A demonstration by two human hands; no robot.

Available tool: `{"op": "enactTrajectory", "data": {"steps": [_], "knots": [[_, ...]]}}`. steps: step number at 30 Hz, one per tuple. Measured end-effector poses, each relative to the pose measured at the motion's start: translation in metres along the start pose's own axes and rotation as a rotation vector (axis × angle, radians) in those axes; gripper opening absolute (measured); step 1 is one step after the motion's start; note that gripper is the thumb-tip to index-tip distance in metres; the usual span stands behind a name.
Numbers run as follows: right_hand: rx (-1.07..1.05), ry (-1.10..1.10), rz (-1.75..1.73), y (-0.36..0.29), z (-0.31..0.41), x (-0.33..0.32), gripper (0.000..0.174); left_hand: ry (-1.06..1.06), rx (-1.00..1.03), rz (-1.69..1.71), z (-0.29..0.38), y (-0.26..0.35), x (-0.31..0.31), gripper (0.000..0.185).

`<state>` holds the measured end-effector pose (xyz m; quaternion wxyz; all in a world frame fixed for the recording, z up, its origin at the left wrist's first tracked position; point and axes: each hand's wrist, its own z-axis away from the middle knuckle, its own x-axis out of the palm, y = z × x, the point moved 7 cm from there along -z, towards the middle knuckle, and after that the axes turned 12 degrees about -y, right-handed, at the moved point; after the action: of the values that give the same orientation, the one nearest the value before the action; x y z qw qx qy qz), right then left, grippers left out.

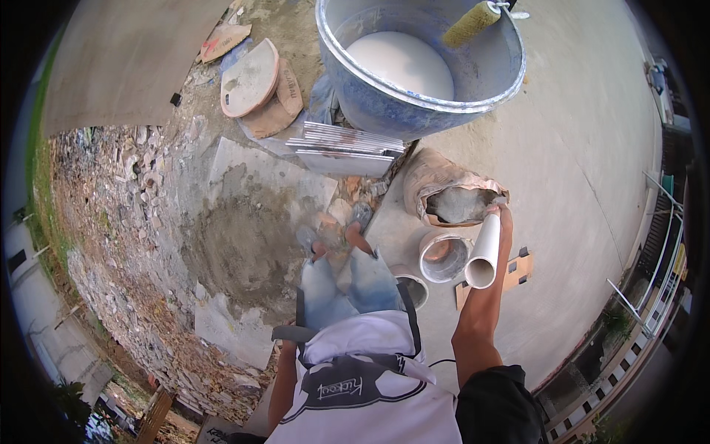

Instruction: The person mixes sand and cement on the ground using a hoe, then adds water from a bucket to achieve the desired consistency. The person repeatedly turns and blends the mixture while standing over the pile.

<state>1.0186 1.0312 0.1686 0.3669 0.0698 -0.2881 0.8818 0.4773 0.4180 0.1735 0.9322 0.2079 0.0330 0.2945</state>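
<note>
My right hand (497,207) is at the mouth of an open paper sack of grey powder (460,204), shut on the far end of a white plastic pipe (484,250). The pipe's open end points back towards me. Just left of it stands a round container with a dirty inside (442,258), with another round container (413,288) nearer my leg. My left hand (289,327) is low at my left side, by a dark strap, mostly hidden; its fingers cannot be made out.
Ahead stands a large blue tub (388,114) holding whitish liquid, a paint roller (471,25) at its rim. Stacked thin panels (344,150) lie before it. Wet grey mortar (238,238) covers a board to the left, beside rubble (127,222). Cardboard (518,271) lies right on the concrete floor.
</note>
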Motion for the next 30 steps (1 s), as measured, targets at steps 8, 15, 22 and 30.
{"op": "enactTrajectory", "data": {"steps": [8,15,22,30], "knots": [[-0.014,-0.021,-0.091,-0.011,0.08,0.04,0.013,0.191,0.1,-0.018,0.042,0.055,-0.002,0.04],[0.019,-0.132,-0.372,-0.026,0.118,0.015,0.011,0.122,0.124,0.164,0.02,0.01,-0.003,0.028],[0.114,-0.19,-0.372,0.002,0.175,0.034,0.016,0.278,0.128,0.192,0.007,-0.006,-0.038,0.031],[0.148,-0.28,0.027,0.106,0.226,0.116,0.01,0.136,0.423,0.229,0.015,0.144,-0.061,0.027]]}}
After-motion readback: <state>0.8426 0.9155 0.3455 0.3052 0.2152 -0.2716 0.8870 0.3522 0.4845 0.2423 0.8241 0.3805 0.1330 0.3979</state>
